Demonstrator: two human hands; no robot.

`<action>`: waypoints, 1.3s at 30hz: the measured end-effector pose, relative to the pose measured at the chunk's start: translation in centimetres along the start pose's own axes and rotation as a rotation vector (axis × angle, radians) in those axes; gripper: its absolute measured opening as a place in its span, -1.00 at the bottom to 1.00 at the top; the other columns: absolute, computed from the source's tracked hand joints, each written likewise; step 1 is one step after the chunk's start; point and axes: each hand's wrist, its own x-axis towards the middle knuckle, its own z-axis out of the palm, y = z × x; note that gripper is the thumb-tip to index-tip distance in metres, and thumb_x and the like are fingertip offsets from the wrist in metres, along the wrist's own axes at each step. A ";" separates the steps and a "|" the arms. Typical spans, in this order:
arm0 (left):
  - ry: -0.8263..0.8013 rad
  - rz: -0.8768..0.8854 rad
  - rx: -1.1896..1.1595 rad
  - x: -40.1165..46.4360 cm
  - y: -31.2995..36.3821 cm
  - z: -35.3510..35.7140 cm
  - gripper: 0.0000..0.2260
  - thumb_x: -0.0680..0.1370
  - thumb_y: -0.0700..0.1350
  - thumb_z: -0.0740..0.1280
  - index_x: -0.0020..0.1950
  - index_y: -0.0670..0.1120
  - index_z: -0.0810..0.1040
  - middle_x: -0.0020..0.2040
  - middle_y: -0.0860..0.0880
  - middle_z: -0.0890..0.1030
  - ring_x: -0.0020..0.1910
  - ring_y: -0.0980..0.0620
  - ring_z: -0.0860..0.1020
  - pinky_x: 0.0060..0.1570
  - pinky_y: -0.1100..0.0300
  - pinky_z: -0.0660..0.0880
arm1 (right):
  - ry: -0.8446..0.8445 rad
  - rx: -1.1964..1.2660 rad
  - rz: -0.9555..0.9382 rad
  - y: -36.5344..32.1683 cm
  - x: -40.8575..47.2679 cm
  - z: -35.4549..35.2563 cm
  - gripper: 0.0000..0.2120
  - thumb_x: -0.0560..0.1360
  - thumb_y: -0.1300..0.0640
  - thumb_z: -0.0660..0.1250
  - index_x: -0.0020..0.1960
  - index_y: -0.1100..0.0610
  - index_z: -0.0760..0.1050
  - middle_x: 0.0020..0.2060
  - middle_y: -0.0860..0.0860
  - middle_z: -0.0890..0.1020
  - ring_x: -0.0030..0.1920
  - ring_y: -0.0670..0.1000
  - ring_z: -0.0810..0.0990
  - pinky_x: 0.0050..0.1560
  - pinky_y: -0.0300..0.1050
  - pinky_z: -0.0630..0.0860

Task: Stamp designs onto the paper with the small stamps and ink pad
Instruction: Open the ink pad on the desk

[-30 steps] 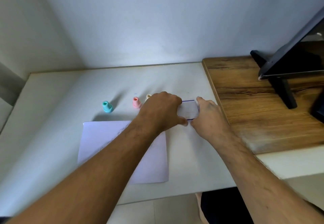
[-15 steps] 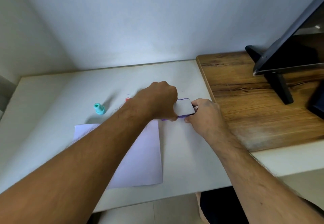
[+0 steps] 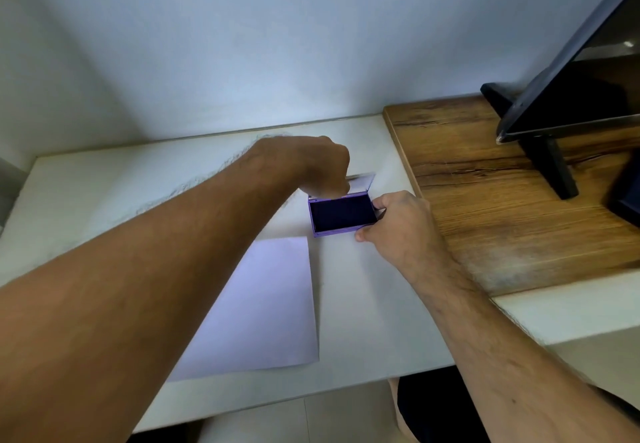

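Ink pad: the ink pad (image 3: 341, 214) is a small purple case on the white desk (image 3: 104, 179), just past the far right corner of the paper and near the edge of the wooden board. It stands open, and the dark inked surface fills the tray.
Lid: the lid (image 3: 360, 183) is raised at the far edge of the case, tilted back, with its pale inner face showing.
Left hand: the left hand (image 3: 304, 162) reaches across from the left with fingers curled, fingertips at the left part of the lid. It appears to pinch the lid's edge, though the knuckles hide the exact contact.
Right hand: the right hand (image 3: 403, 224) grips the right end of the tray, with the thumb at the near corner and curled fingers at the far side, holding the case against the desk.
Paper: the paper (image 3: 270, 304) is a plain sheet lying flat on the desk, nearer the person than the ink pad. The left forearm crosses over its left part, and no stamped marks can be seen on the visible part.
Stamps: hidden behind the left arm, if they are on the desk at all.
Wooden board: the wooden board (image 3: 485, 200) lies on the right side of the desk, with the right hand just beside its left edge.
Monitor: a dark monitor (image 3: 588, 79) on a black stand sits on the board at the far right.
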 end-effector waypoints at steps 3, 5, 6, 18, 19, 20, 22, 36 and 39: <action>-0.035 -0.019 0.000 1.0 -0.5 -0.1 -0.77 0.53 -0.08 0.13 -0.25 -0.12 0.47 -0.25 -0.11 0.57 -0.17 -0.14 0.56 -0.19 0.09 0.48 | 0.003 0.017 -0.007 0.1 0.2 0.2 -0.45 0.24 0.14 0.62 0.21 0.12 0.59 -0.03 0.08 0.71 -0.02 0.06 0.66 -0.02 -0.10 0.62; -0.046 -0.020 0.020 1.6 -1.0 0.0 -0.75 0.55 -0.07 0.11 -0.12 -0.13 0.54 -0.15 -0.14 0.62 -0.08 -0.16 0.57 -0.06 0.04 0.52 | 0.009 0.018 -0.013 0.1 0.2 0.4 -0.45 0.24 0.12 0.62 0.20 0.11 0.60 -0.03 0.07 0.71 -0.02 0.05 0.66 -0.01 -0.09 0.63; -0.045 -0.017 0.036 1.9 -1.1 0.0 -0.74 0.56 -0.07 0.10 -0.08 -0.14 0.55 -0.12 -0.14 0.62 -0.05 -0.17 0.57 -0.03 0.02 0.52 | 0.012 0.018 -0.018 0.2 0.3 0.4 -0.45 0.24 0.12 0.62 0.20 0.11 0.59 -0.03 0.07 0.71 -0.01 0.06 0.66 -0.01 -0.08 0.63; 0.002 0.017 0.018 2.7 -2.5 1.2 -0.56 0.48 -0.13 0.35 0.35 0.01 0.38 0.09 -0.11 0.55 0.06 -0.15 0.52 0.01 -0.03 0.50 | 0.020 -0.035 -0.044 0.6 0.6 0.8 -0.46 0.29 0.12 0.60 0.24 0.15 0.56 0.01 0.07 0.69 0.02 0.09 0.66 -0.02 -0.09 0.64; 0.009 0.024 0.007 2.7 -2.5 1.3 -0.49 0.47 -0.11 0.38 0.40 0.02 0.35 0.17 -0.11 0.54 0.13 -0.16 0.51 0.07 -0.05 0.49 | 0.016 -0.050 -0.048 0.5 0.6 0.8 -0.45 0.29 0.11 0.59 0.24 0.15 0.55 0.03 0.08 0.68 0.02 0.09 0.65 -0.03 -0.09 0.64; 0.022 0.030 0.006 2.6 -2.5 1.3 -0.45 0.47 -0.10 0.40 0.43 0.01 0.33 0.22 -0.12 0.52 0.19 -0.16 0.49 0.12 -0.04 0.47 | 0.012 -0.068 -0.053 0.5 0.6 0.9 -0.44 0.29 0.10 0.59 0.25 0.15 0.54 0.04 0.08 0.67 0.03 0.08 0.64 -0.04 -0.10 0.63; 0.058 0.042 0.033 2.5 -2.3 1.5 -0.46 0.49 -0.09 0.39 0.46 -0.04 0.35 0.27 -0.13 0.48 0.24 -0.15 0.48 0.08 0.06 0.44 | 0.002 -0.113 -0.065 0.4 0.6 1.0 -0.41 0.29 0.06 0.59 0.27 0.14 0.51 0.08 0.08 0.64 0.06 0.08 0.61 -0.05 -0.16 0.59; 0.207 -0.049 -0.019 2.6 -2.9 2.1 -0.54 0.42 0.01 0.47 0.31 0.03 0.52 0.14 -0.08 0.60 0.19 -0.17 0.52 0.08 -0.09 0.54 | 0.003 -0.266 -0.070 -1.7 -1.6 2.3 0.22 0.11 -0.48 0.44 0.51 0.13 0.05 0.34 0.10 0.33 0.32 0.13 0.35 0.11 -0.02 0.51; 0.221 -0.040 -0.007 2.7 -2.9 2.2 -0.54 0.42 -0.01 0.48 0.30 0.03 0.53 0.13 -0.09 0.61 0.18 -0.18 0.53 0.07 -0.08 0.55 | 0.031 -0.285 -0.096 -1.6 -1.6 2.7 0.17 0.19 -0.42 0.45 0.53 0.15 0.01 0.36 0.12 0.31 0.33 0.15 0.34 0.11 -0.04 0.50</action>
